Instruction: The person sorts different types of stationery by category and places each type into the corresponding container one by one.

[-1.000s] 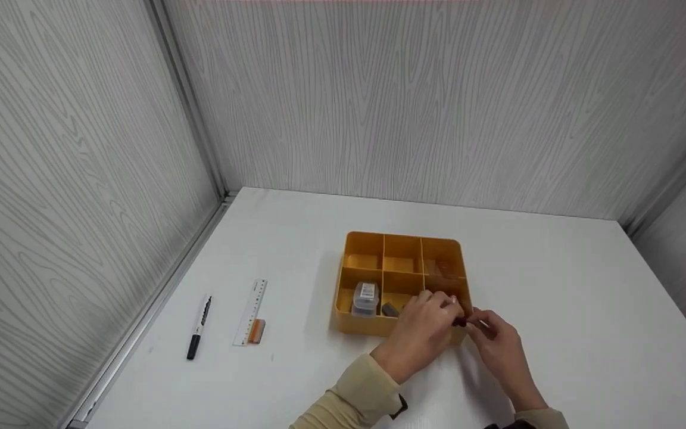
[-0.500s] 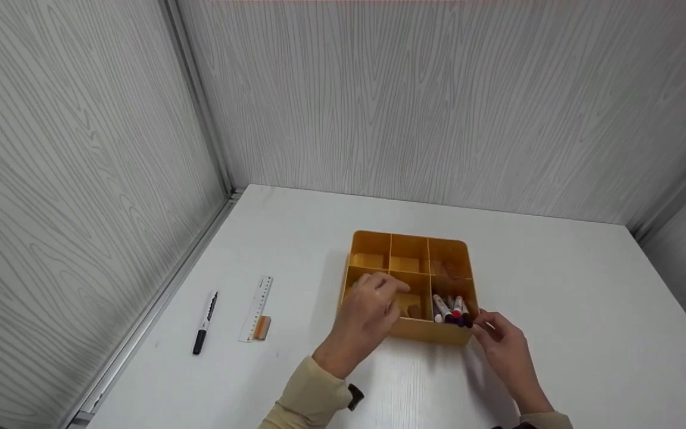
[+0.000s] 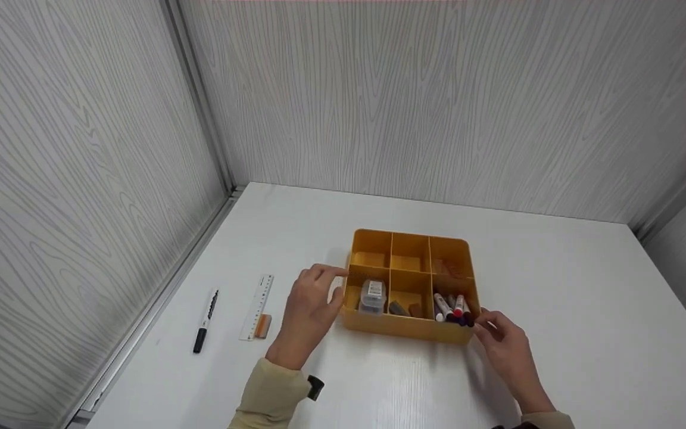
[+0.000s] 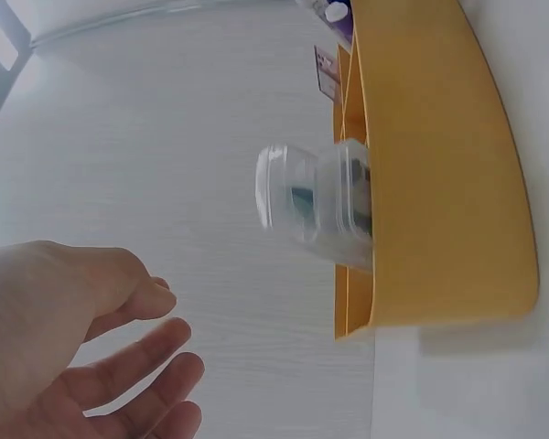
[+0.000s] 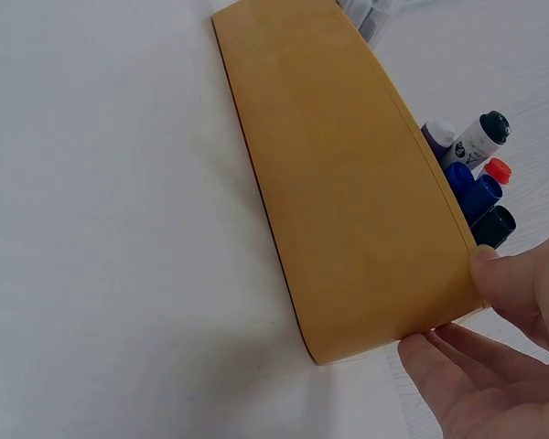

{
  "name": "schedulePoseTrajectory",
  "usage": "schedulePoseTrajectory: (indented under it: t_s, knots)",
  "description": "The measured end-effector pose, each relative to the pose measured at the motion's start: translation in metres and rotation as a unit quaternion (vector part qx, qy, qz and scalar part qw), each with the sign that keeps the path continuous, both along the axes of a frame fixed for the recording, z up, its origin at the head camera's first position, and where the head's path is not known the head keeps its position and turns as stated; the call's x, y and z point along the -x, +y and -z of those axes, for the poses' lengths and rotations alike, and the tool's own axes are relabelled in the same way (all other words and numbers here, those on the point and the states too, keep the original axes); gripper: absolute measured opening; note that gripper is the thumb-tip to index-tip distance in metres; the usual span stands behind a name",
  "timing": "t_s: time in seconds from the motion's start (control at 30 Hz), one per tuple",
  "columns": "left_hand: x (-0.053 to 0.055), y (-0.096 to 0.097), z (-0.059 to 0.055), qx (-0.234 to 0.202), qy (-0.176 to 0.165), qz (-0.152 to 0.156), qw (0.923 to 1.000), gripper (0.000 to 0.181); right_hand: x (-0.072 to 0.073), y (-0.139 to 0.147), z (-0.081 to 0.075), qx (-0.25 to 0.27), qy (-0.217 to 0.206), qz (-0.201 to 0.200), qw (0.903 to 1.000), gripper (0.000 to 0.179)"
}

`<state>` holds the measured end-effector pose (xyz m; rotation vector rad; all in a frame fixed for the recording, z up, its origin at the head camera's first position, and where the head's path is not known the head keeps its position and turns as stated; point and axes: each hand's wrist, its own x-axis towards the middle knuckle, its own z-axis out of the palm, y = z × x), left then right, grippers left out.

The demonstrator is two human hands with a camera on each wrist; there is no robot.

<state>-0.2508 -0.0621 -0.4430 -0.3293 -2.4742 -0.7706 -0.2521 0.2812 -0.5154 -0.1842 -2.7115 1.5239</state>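
A yellow organizer box (image 3: pixel 405 327) with several compartments sits mid-table. My right hand (image 3: pixel 507 351) pinches its near right corner, thumb (image 5: pixel 499 274) at the rim and fingers against the outer wall. To the left of the box hovers my left hand (image 3: pixel 307 304), fingers loosely spread and holding nothing; the left wrist view shows a gap between it and the box. Capped markers (image 3: pixel 454 308) fill the near right compartment. A clear plastic container (image 3: pixel 373 296) with a white label stands in the near left one. Small grey and brown blocks (image 3: pixel 399 308) lie between them.
Left on the white table (image 3: pixel 533 262) lie a black-capped marker (image 3: pixel 205 322), a clear ruler (image 3: pixel 258 304) and an orange-sleeved eraser (image 3: pixel 262 326) by the ruler's near end. A reddish transparent item (image 3: pixel 447 268) rests in the far right compartment. Grey wood-patterned panels surround the table.
My left hand has moved left from above the markers, across the near compartments, to beside the box, uncovering the markers and container. The right hand stays at the corner.
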Motion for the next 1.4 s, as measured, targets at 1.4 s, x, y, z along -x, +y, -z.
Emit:
schedulePoseTrajectory:
  t_s: [1.4]
  knots:
    - [-0.005, -0.092, 0.077, 0.037, -0.200, -0.158, 0.9662, 0.020, -0.001, -0.001, -0.002, -0.005, 0.007, -0.006, 0.9999, 0.012]
